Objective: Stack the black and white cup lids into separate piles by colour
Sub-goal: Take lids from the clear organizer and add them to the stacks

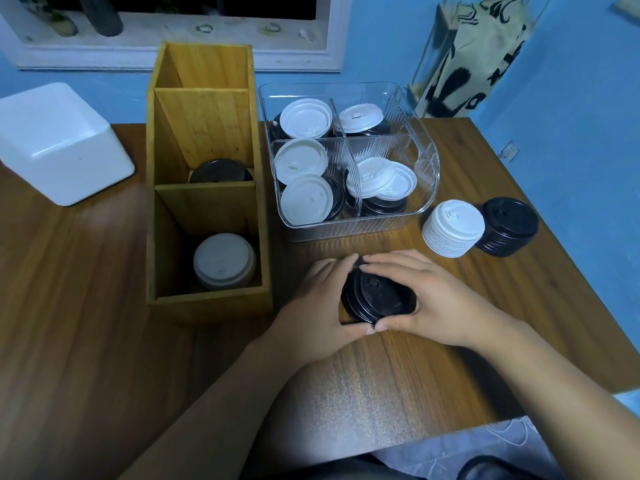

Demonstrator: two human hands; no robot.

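A short stack of black lids (377, 296) sits tilted between both hands over the table's middle. My left hand (317, 308) cups its left side and my right hand (426, 299) its right, thumbs meeting in front. To the right stand a white lid pile (453, 227) and a black lid pile (508, 226), side by side and touching. A clear divided bin (424, 161) behind holds loose white lids (304, 117) over black ones. The wooden organiser (204, 306) has black lids (220, 172) in its middle slot and white lids (224, 261) in its front slot.
A white box (59, 140) sits at the far left of the wooden table (86, 306). The table's right edge runs just past the two piles. A patterned bag (478, 53) hangs against the blue wall at the back right.
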